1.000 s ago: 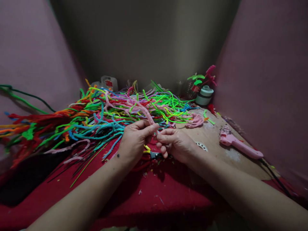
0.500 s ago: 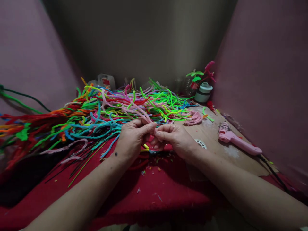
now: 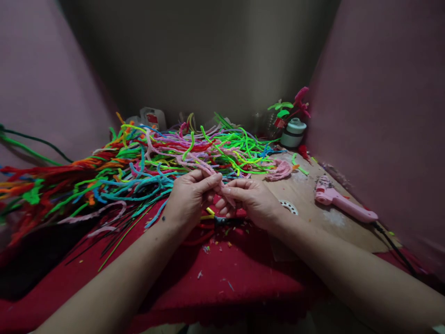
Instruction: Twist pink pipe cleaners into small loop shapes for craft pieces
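Observation:
Pink pipe cleaners run from the far side of my hands down between my fingertips. My left hand pinches them between thumb and forefinger. Close against it, my right hand pinches the same pink strands lower down, its other fingers curled below. A short pink end shows between the two hands. How many strands are held I cannot tell. Just under the hands lies a tool with yellow-and-dark handles, partly hidden.
A large heap of coloured pipe cleaners spreads behind and left. On the right, a pink glue gun rests on a brown board, near a white perforated disc and a pink bundle. A lidded jar stands behind.
My hands have drawn slightly apart, and more of the pink strands shows between them. My left hand has shifted a little left. The things on the table have stayed put.

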### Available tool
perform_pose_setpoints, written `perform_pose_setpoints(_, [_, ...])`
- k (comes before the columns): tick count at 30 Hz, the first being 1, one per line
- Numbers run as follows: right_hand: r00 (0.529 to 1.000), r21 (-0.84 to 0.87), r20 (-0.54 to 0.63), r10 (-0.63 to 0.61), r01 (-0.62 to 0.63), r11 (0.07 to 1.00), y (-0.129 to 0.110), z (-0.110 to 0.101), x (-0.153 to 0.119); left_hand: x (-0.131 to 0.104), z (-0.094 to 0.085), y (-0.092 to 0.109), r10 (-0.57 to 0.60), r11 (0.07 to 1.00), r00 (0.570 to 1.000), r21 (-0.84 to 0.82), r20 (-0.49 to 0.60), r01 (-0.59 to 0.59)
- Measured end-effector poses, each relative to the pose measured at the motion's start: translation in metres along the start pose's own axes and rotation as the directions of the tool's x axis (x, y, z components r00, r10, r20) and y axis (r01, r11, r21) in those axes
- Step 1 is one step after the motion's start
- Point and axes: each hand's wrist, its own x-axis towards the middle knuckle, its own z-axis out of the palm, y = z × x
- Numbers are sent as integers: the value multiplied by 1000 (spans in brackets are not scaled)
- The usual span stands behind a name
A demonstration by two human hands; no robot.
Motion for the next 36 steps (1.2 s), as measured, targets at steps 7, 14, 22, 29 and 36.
perform_pose_setpoints(7, [999,9,-36,-21,22,1000,1,-2,4,-3,-1,3,0,992,1000,127,14,-2])
perform_pose_setpoints(14, [999,3,-38,-1,1,1000,-6,-3,3,-6,-9,5,277,845,949,430,154,-316])
perform_pose_setpoints(22, [999,-116,28,37,-34,993,-12,-8,2,-1,-23,11,531,-17,590,704,608,-710])
perform_pose_setpoints(29, [977,-486,76,-198,209,848,-12,-1,-7,-16,-18,24,276,310,830,772,485,-555])
perform_pose_setpoints(36, [525,-821,460,-716,558,-119,-3,5,-18,-9,-13,14,-368,929,882,76,293,363])
